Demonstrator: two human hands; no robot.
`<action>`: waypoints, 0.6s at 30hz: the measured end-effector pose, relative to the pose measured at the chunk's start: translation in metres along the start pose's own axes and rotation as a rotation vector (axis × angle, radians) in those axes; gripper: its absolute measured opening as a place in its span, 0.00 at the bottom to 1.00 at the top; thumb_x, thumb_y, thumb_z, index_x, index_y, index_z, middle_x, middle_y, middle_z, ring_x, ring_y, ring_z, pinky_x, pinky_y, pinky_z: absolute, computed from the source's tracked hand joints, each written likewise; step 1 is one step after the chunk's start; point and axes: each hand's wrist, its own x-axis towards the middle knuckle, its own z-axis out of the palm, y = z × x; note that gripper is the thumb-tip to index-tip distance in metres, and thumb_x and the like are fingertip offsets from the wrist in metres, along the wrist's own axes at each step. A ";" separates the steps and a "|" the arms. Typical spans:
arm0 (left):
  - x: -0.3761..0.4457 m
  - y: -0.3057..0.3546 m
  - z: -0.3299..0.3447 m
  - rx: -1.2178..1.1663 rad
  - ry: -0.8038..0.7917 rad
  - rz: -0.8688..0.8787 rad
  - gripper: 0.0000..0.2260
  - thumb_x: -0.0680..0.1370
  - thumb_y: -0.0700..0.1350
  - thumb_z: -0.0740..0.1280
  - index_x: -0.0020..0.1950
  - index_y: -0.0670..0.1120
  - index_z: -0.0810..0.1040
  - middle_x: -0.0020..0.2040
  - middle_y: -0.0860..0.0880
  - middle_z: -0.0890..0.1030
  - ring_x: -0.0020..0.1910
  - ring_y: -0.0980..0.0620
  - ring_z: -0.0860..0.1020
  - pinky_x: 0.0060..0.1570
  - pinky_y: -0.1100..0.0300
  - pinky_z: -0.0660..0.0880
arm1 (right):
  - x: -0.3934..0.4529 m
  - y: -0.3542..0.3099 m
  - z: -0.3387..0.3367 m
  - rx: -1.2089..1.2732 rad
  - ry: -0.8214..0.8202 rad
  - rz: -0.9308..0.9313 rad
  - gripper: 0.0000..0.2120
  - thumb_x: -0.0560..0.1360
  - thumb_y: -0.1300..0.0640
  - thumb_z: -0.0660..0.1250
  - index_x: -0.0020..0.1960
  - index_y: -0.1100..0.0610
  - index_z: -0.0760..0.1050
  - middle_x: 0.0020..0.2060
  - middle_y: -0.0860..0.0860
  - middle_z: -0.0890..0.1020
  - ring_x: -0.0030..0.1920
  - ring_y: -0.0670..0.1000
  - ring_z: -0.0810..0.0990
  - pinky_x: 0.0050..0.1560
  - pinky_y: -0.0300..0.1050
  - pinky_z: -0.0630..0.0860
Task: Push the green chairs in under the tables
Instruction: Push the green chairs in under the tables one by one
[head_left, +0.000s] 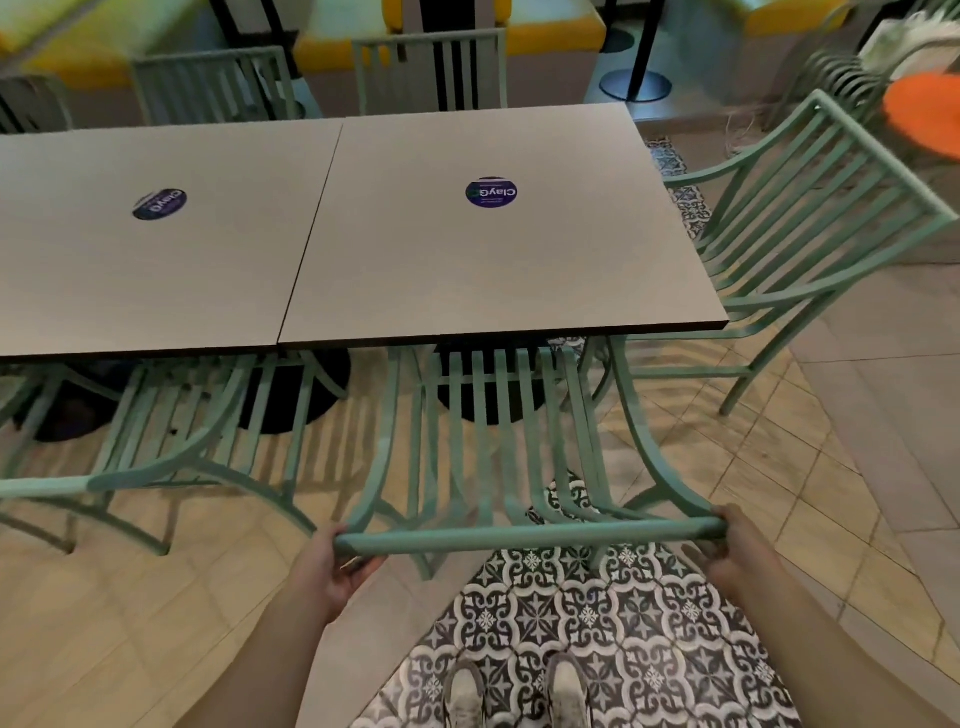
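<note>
Both hands — left (332, 564) and right (737, 540) — grip the ends of a green chair's top rail (530, 538), which runs crosswise, its seat already partly under the table (498, 249) straight ahead.

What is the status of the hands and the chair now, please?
Left hand and right hand: grip on top rail of green chair. Seat partly under right table. Black table base ahead of it.

Both my arms reach forward, my left hand (332, 564) and right hand (737, 543) each curled around opposite ends of a chair's top rail (530, 535).
</note>
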 end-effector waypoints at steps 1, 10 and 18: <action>0.005 0.004 0.002 0.003 0.009 0.008 0.16 0.79 0.41 0.62 0.65 0.35 0.69 0.56 0.34 0.75 0.45 0.39 0.77 0.30 0.50 0.81 | 0.003 -0.001 0.004 -0.002 -0.013 0.002 0.07 0.78 0.58 0.61 0.47 0.62 0.71 0.67 0.62 0.72 0.57 0.54 0.75 0.64 0.53 0.73; 0.021 0.033 0.034 -0.018 0.034 -0.004 0.15 0.81 0.43 0.61 0.64 0.36 0.70 0.48 0.36 0.76 0.46 0.40 0.77 0.52 0.47 0.79 | 0.023 -0.019 0.036 0.066 -0.081 0.012 0.07 0.78 0.59 0.61 0.51 0.63 0.70 0.53 0.61 0.77 0.48 0.55 0.79 0.41 0.49 0.76; 0.036 0.053 0.049 -0.007 0.038 0.001 0.13 0.81 0.45 0.61 0.59 0.37 0.70 0.56 0.36 0.76 0.44 0.41 0.78 0.56 0.49 0.77 | 0.039 -0.026 0.064 0.153 -0.082 0.025 0.13 0.78 0.57 0.61 0.60 0.63 0.69 0.59 0.62 0.75 0.56 0.59 0.77 0.44 0.56 0.78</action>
